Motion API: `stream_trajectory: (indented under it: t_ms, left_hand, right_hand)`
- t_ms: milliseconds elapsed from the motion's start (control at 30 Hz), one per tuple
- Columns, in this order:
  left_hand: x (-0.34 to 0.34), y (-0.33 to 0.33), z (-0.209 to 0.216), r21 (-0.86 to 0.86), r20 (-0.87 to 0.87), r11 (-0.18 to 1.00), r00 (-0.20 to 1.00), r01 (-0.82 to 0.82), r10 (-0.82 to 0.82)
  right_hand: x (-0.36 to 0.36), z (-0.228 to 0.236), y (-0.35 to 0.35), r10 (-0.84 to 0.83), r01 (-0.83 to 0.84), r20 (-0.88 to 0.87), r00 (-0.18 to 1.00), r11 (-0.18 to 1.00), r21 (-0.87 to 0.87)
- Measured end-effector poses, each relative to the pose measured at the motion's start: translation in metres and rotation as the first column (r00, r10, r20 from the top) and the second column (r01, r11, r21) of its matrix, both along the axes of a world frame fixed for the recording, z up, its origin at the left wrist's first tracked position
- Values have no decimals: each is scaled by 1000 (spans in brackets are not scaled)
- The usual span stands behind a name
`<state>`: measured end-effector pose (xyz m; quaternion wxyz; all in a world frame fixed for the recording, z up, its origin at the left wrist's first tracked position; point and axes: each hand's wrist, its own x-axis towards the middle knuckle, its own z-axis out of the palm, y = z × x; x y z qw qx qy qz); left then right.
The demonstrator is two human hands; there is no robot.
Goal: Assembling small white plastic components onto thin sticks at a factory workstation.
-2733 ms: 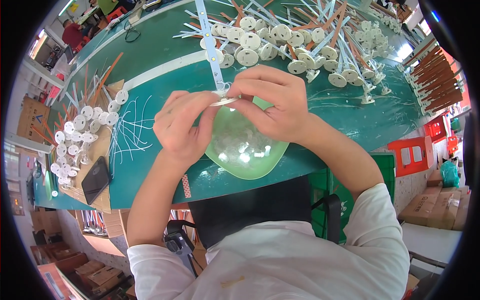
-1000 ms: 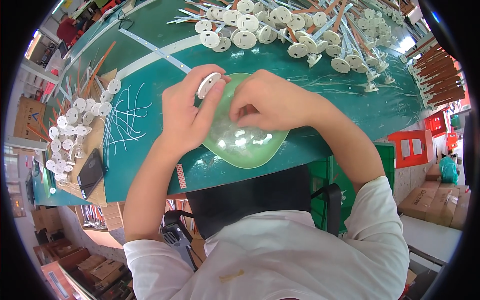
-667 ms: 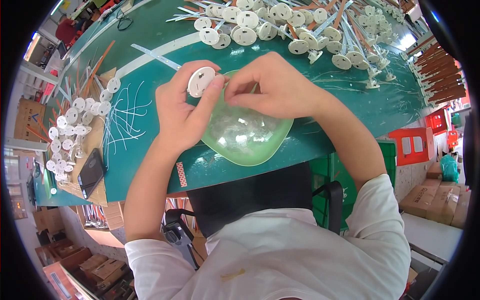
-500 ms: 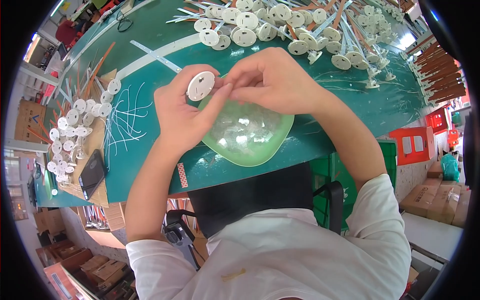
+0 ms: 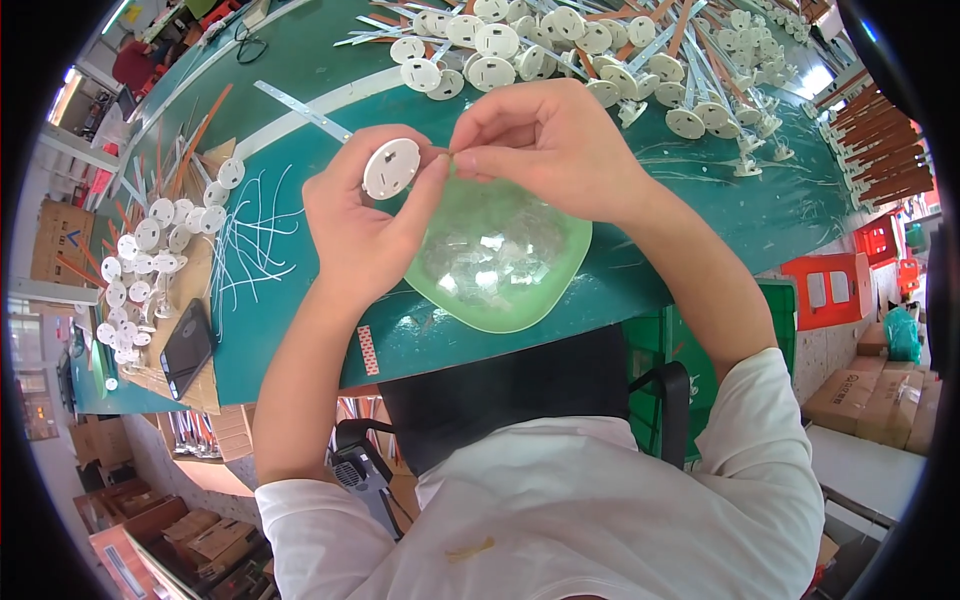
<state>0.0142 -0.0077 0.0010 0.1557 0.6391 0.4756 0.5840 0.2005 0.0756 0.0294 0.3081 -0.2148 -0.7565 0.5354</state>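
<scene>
My left hand (image 5: 360,225) is closed around a white round disc piece (image 5: 392,172); its slotted face is turned up toward me. A pale metal strip (image 5: 300,108) with holes sticks out from behind that hand, apparently part of the same piece. My right hand (image 5: 575,155) is closed in a pinch, thumb against forefinger, close to the left thumb and forefinger tips. What it pinches is too small to make out. Below both hands stands a light green bowl (image 5: 568,290) holding many small clear pieces (image 5: 490,262).
Many white disc pieces (image 5: 495,40) with strips are heaped along the far side. Another pile (image 5: 147,235) lies at left by thin white strands (image 5: 250,235) and a black phone (image 5: 187,348). Brown strips (image 5: 880,150) are stacked at right. A red-and-white patterned strip (image 5: 368,350) lies near the front edge.
My left hand with the disc piece has shifted slightly left. My right hand has risen a little, and its fingertips have drawn slightly apart from the left hand.
</scene>
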Motion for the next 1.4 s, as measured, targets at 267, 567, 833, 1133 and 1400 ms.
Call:
stream_trajectory:
  t_ms: [267,567,833,1133,1400]
  left_hand:
    - [4,-5,4,93,-99,996,995,-9,18]
    - [1,-4,2,144,54,990,999,-4,-4]
    - [2,-5,0,165,12,983,997,-77,77]
    - [-3,-2,-2,182,67,981,996,-73,62]
    - [0,-3,-1,160,93,985,995,-56,41]
  right_hand:
    - [-3,2,-3,-28,13,-71,997,979,-201]
    - [-3,-1,-2,-14,-38,-153,988,944,-328]
    - [-7,-7,-3,-11,-70,-236,972,940,-334]
    - [-9,-5,-15,-164,165,-117,980,986,1]
    - [-8,-4,-17,-190,198,-92,977,976,92]
